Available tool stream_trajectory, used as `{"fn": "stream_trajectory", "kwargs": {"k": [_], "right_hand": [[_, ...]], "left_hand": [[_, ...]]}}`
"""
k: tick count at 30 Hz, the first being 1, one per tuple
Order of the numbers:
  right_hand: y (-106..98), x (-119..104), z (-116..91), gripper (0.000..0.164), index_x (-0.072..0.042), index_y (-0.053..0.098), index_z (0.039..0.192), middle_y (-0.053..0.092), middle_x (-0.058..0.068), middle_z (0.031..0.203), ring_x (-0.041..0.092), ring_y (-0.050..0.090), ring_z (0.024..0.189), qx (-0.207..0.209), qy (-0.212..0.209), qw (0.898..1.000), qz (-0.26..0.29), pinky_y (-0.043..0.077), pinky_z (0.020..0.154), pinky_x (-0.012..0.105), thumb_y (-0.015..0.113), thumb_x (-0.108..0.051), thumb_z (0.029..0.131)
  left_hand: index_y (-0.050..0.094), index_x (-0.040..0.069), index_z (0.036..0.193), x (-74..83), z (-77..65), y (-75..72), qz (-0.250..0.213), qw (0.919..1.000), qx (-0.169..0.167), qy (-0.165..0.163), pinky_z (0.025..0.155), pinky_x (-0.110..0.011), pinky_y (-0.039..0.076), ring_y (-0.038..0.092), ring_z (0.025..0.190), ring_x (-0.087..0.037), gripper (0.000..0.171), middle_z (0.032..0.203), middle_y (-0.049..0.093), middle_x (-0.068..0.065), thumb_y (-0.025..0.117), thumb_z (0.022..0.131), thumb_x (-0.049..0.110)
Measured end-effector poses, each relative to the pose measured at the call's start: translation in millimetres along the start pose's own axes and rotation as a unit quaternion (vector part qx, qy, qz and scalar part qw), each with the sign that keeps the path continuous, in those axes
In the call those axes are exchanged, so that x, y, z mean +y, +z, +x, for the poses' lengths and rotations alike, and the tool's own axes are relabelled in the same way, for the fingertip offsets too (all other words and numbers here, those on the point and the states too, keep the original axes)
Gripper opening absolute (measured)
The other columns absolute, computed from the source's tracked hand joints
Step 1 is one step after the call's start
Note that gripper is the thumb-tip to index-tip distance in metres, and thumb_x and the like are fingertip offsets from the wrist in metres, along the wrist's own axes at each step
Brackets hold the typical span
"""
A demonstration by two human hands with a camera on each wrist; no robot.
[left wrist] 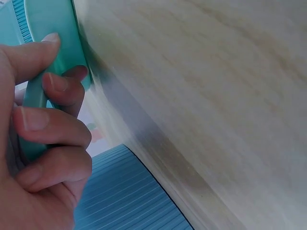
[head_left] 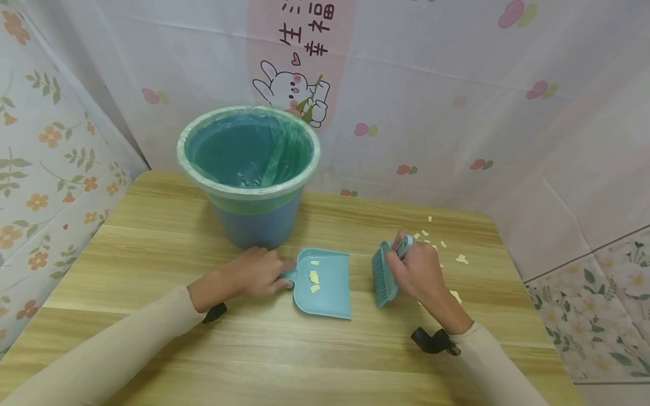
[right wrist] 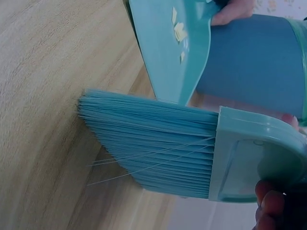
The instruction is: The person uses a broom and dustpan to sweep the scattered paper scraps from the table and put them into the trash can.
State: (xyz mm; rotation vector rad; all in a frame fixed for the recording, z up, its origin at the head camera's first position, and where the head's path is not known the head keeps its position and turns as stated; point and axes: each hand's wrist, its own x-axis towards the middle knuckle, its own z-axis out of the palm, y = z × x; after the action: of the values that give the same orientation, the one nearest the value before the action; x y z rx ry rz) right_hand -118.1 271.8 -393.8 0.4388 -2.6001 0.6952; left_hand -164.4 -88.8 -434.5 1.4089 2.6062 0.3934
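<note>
My left hand (head_left: 262,273) grips the handle of a light blue dustpan (head_left: 327,299), its fingers curled round it in the left wrist view. The dustpan lies on the table with its wide edge facing right. Several pale yellow paper scraps (head_left: 314,277) sit inside it. To its right, my right hand (head_left: 418,268) holds a small blue hand brush (head_left: 385,274) by the handle. In the right wrist view the brush's bristles (right wrist: 148,139) point down to the wood, near the dustpan's edge. More yellow scraps (head_left: 461,259) lie on the table right of the brush, some partly hidden by my right hand.
A blue trash bin (head_left: 256,223) with a pale rim and a green plastic liner stands behind my left hand, close to the dustpan. The wooden table (head_left: 284,361) ends against a printed curtain (head_left: 406,113) at the back.
</note>
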Motion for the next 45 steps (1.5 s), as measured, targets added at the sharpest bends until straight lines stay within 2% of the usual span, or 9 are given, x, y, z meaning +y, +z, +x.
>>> {"fn": "stream_trajectory", "kwargs": {"k": [4, 11, 17, 30, 36, 45], "right_hand": [[1, 1, 0, 0.01, -0.011, 0.051, 0.08, 0.037, -0.01, 0.056, 0.01, 0.04, 0.049, 0.004, -0.004, 1.0, 0.0, 0.033, 0.047, 0.032, 0.055, -0.007, 0.088], [1, 2, -1, 0.012, -0.012, 0.051, 0.078, 0.038, -0.01, 0.057, 0.009, 0.039, 0.049, 0.012, -0.009, 1.0, 0.001, 0.032, 0.046, 0.031, 0.055, -0.006, 0.089], [1, 2, -2, 0.013, -0.012, 0.051, 0.079, 0.037, -0.01, 0.057, 0.009, 0.038, 0.049, 0.011, 0.0, 1.0, 0.0, 0.032, 0.046, 0.031, 0.057, -0.007, 0.089], [1, 1, -2, 0.012, -0.011, 0.052, 0.08, 0.037, -0.011, 0.057, 0.008, 0.036, 0.049, 0.013, -0.003, 1.0, -0.001, 0.029, 0.046, 0.03, 0.057, -0.006, 0.089], [1, 1, -2, 0.014, -0.011, 0.051, 0.079, 0.035, -0.011, 0.057, 0.007, 0.033, 0.049, 0.015, -0.004, 1.0, 0.003, 0.028, 0.045, 0.029, 0.057, -0.005, 0.09], [2, 2, -2, 0.013, -0.011, 0.051, 0.079, 0.035, -0.011, 0.057, 0.006, 0.034, 0.048, 0.016, -0.008, 1.0, 0.005, 0.027, 0.044, 0.028, 0.057, -0.006, 0.089]], "left_hand": [[0.067, 0.012, 0.102, 0.4, -0.4, 0.6, 0.004, 1.0, -0.002, 0.002, 0.057, -0.033, 0.043, 0.044, 0.063, -0.01, 0.022, 0.073, 0.042, 0.009, 0.071, 0.108, 0.033], [0.064, 0.011, 0.108, 0.0, 0.4, 3.2, 0.012, 0.9998, -0.016, -0.003, 0.06, -0.038, 0.052, 0.054, 0.064, -0.012, 0.023, 0.075, 0.05, 0.007, 0.069, 0.11, 0.034], [0.063, 0.012, 0.109, -0.6, 0.3, 4.1, 0.001, 0.9998, -0.019, -0.005, 0.06, -0.037, 0.051, 0.053, 0.065, -0.012, 0.022, 0.075, 0.05, 0.006, 0.068, 0.111, 0.033], [0.061, 0.012, 0.108, -3.2, -1.4, 1.4, 0.014, 0.9998, 0.005, 0.01, 0.061, -0.039, 0.05, 0.054, 0.064, -0.015, 0.023, 0.075, 0.051, 0.006, 0.066, 0.111, 0.035], [0.059, 0.013, 0.104, -3.3, -2.6, -2.6, 0.016, 0.9994, 0.02, 0.024, 0.057, -0.036, 0.047, 0.049, 0.06, -0.012, 0.025, 0.072, 0.046, 0.008, 0.066, 0.111, 0.036], [0.056, 0.013, 0.099, 1.1, -5.2, -21.4, 0.01, 0.9973, 0.049, 0.054, 0.055, -0.035, 0.046, 0.049, 0.06, -0.011, 0.026, 0.069, 0.043, 0.009, 0.068, 0.11, 0.033]]}}
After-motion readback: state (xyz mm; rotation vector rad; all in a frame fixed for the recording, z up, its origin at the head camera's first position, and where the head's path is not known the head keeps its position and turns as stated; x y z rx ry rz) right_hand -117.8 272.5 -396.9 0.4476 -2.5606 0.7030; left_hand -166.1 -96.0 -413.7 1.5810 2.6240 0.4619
